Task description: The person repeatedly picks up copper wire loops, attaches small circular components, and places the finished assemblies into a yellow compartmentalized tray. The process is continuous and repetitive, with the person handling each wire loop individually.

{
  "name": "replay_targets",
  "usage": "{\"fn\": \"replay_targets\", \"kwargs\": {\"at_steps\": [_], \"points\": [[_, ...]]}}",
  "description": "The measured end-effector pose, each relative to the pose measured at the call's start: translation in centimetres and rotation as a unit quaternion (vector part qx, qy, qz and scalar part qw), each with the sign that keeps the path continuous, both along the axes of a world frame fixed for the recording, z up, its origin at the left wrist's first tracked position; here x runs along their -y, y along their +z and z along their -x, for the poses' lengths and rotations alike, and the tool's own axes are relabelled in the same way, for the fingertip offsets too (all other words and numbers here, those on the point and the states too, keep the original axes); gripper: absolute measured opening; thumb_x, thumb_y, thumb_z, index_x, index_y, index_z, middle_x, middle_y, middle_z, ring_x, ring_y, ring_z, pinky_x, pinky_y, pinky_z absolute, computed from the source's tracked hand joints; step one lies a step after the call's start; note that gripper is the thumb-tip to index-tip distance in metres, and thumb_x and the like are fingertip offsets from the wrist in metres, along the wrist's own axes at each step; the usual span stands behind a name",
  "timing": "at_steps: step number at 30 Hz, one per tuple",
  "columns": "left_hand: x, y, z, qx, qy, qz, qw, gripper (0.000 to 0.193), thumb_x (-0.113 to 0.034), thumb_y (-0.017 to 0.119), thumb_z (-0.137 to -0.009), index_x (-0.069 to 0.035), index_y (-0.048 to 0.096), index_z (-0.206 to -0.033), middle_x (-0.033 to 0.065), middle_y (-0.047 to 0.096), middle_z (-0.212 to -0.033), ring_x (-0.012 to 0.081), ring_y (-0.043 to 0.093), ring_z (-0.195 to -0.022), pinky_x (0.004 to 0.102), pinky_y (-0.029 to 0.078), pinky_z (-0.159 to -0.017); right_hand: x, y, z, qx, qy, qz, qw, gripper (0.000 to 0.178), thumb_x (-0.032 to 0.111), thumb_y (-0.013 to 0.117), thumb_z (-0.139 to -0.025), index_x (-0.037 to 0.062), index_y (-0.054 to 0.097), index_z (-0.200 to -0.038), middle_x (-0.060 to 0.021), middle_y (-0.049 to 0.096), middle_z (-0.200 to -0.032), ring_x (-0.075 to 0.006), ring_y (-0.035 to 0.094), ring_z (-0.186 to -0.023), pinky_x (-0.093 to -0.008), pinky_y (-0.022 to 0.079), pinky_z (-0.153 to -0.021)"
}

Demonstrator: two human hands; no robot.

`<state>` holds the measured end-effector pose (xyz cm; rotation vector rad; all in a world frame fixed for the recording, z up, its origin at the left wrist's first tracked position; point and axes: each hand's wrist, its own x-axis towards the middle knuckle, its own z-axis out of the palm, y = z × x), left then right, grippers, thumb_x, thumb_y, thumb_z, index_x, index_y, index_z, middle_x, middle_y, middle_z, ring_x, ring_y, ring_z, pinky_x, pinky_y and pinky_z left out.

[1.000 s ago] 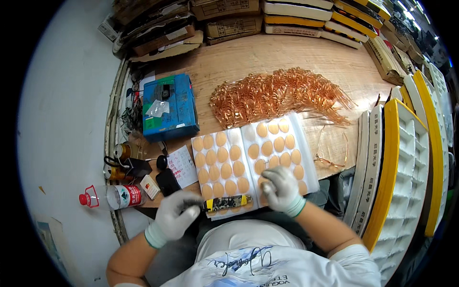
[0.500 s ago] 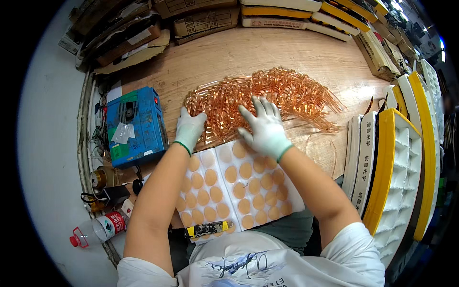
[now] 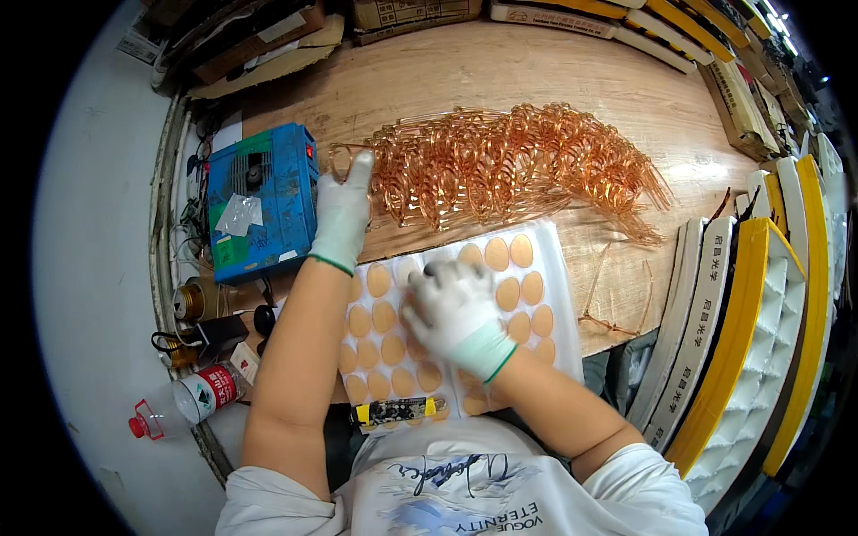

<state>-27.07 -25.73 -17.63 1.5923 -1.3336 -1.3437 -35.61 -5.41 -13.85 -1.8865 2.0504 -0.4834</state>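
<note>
My left hand [image 3: 343, 214], in a white glove with a green cuff, is closed on a copper wire coil [image 3: 341, 159] at the left end of the pile. Its thumb points up; the other fingers are mostly hidden. The pile of copper wire coils [image 3: 500, 170] lies in a curved row to the right. My right hand [image 3: 458, 313], gloved alike, hangs over a white sheet of round tan stickers [image 3: 386, 315]. Its fingers are bent and blurred, and I cannot make out whether they hold anything. A black and yellow taped tool [image 3: 398, 411] rests on the sheet's near edge.
On the left stands a blue box-shaped device [image 3: 268, 201], with a spool [image 3: 189, 302] and a plastic bottle [image 3: 192, 400] nearer me. White and yellow foam trays [image 3: 715, 357] are stacked upright at the right. Loose copper wires [image 3: 608, 313] lie near them. Cardboard boxes [image 3: 416, 13] line the back.
My right hand has left the coils and come down over the sticker sheet. My left hand has moved up and left, onto the end coil. The view has shifted slightly.
</note>
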Motion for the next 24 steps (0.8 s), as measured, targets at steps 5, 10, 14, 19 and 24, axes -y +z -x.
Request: {"fn": "replay_targets", "kwargs": {"at_steps": [5, 10, 14, 19, 24], "points": [[-4.4, 2.1, -2.4, -0.153, 0.055, 0.08, 0.984, 0.019, -0.026, 0.054, -0.102, -0.008, 0.051, -0.107, -0.0041, 0.043, -0.065, 0.006, 0.039, -0.049, 0.025, 0.029, -0.041, -0.5, -0.9, -3.1, -0.009, -0.035, -0.084, 0.996, 0.028, 0.027, 0.068, -0.08, 0.0093, 0.063, -0.102, -0.0106, 0.06, -0.109, -0.0306, 0.056, -0.107, -0.0475, 0.042, -0.09], [-14.0, 7.1, -5.4, -0.19, -0.004, 0.133, 0.973, 0.016, -0.022, 0.05, -0.103, -0.008, 0.051, -0.109, -0.0044, 0.043, -0.069, 0.0031, 0.038, -0.053, 0.0213, 0.03, -0.046, -2.3, -2.2, -2.9, 0.076, -0.042, 0.043, 0.995, 0.018, 0.018, 0.067, -0.081, 0.0076, 0.062, -0.095, -0.0098, 0.063, -0.094, -0.0316, 0.06, -0.093, -0.0458, 0.049, -0.079], [-20.3, 10.9, -11.5, -0.093, -0.132, 0.206, 0.965, 0.019, -0.017, 0.043, -0.103, -0.003, 0.05, -0.113, 0.0014, 0.052, -0.084, 0.0068, 0.047, -0.067, 0.0235, 0.04, -0.06, -6.7, 3.2, -3.3, 0.139, -0.018, 0.17, 0.975, 0.013, 0.011, 0.069, -0.078, 0.0072, 0.061, -0.088, -0.0089, 0.063, -0.082, -0.0327, 0.062, -0.075, -0.0452, 0.05, -0.067], [-26.8, 12.3, -19.9, 0.04, -0.425, 0.212, 0.879, 0.025, -0.012, 0.044, -0.103, 0.004, 0.049, -0.121, 0.0154, 0.067, -0.103, 0.0191, 0.067, -0.087, 0.033, 0.054, -0.079, -11.5, 15.7, -3.4, 0.205, 0.304, 0.151, 0.918, 0.012, 0.012, 0.07, -0.08, 0.008, 0.067, -0.09, -0.0071, 0.067, -0.09, -0.0255, 0.062, -0.07, -0.0355, 0.05, -0.063], [-29.6, 12.9, -19.5, -0.229, -0.357, 0.019, 0.905, 0.027, -0.014, 0.046, -0.105, 0.004, 0.047, -0.123, 0.0118, 0.065, -0.097, 0.0139, 0.064, -0.085, 0.0311, 0.054, -0.079, -14.9, 20.4, -9.8, 0.322, 0.324, 0.467, 0.757, 0.008, 0.016, 0.061, -0.076, 0.0086, 0.062, -0.08, -0.0038, 0.052, -0.078, -0.019, 0.051, -0.065, -0.0333, 0.042, -0.054]]}}
